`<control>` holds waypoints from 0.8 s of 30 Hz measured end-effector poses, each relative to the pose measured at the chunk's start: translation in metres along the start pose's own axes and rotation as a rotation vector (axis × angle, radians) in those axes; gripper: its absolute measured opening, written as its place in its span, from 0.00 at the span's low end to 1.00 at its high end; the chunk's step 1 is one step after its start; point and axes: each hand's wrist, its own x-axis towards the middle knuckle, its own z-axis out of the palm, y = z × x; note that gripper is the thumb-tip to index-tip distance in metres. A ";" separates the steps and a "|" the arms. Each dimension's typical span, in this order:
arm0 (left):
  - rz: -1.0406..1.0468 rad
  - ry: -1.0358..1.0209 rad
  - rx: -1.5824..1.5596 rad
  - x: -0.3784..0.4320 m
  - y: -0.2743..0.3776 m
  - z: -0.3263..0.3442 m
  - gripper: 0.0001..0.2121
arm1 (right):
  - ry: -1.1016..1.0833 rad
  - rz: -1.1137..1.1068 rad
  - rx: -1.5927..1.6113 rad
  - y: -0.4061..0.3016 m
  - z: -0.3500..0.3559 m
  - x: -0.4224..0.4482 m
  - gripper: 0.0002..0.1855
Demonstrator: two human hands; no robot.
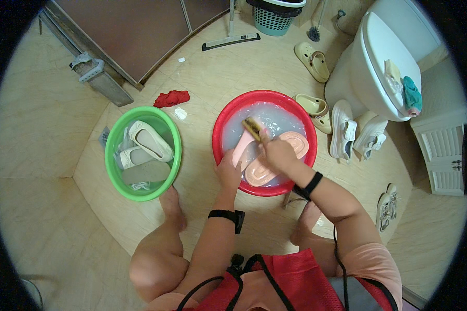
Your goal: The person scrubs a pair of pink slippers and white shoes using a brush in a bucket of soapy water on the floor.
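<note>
Before me on the floor stands a red basin (264, 192) of cloudy, soapy water (274, 114). My left hand (229, 169) grips a pink strip-like piece (242, 147), probably part of a slipper, at the basin's near left side. In my right hand (278, 151) is a scrub brush (252, 128) with yellowish-brown bristles, held by its far end against or just above that pink piece. A pink slipper (260, 173) floats or rests below my right hand, which partly covers it; its other end (295, 143) shows at the right.
A green basin (109, 171) with white flat shoes (150, 140) and a grey insole (147, 172) stands left. Red cloth (171, 98) lies behind it. Cream clogs (312, 62), white shoes (342, 130) and a toilet (377, 66) are at right. A floor squeegee (231, 41) lies at the back.
</note>
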 end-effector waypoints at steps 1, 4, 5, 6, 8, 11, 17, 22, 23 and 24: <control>-0.001 0.001 -0.002 -0.001 0.002 0.000 0.22 | -0.041 -0.042 0.003 -0.010 -0.005 -0.012 0.24; -0.003 -0.034 0.052 -0.001 0.012 -0.004 0.20 | -0.143 -0.122 -0.002 -0.034 -0.006 -0.045 0.23; -0.010 -0.033 0.069 0.000 0.015 -0.005 0.21 | -0.143 -0.122 0.000 -0.032 -0.004 -0.043 0.23; -0.016 -0.034 0.090 -0.001 0.018 -0.006 0.21 | -0.101 -0.092 -0.015 -0.030 -0.002 -0.040 0.23; -0.018 -0.045 0.088 -0.002 0.015 -0.007 0.21 | -0.089 0.013 -0.032 -0.023 -0.011 -0.020 0.21; -0.018 -0.060 0.127 -0.002 0.022 -0.004 0.21 | 0.010 0.011 -0.036 0.017 -0.005 0.018 0.24; -0.006 -0.022 0.071 -0.001 0.004 0.002 0.20 | 0.038 0.226 -0.014 0.039 0.008 0.058 0.24; 0.039 -0.011 0.052 -0.001 0.000 0.007 0.21 | 0.051 0.278 0.027 0.061 0.030 0.052 0.29; 0.037 -0.009 0.051 -0.001 -0.002 0.007 0.21 | 0.016 0.299 0.011 0.059 0.031 0.052 0.31; 0.017 -0.017 0.062 0.001 0.000 0.007 0.22 | -0.018 0.323 -0.004 0.055 0.030 0.051 0.34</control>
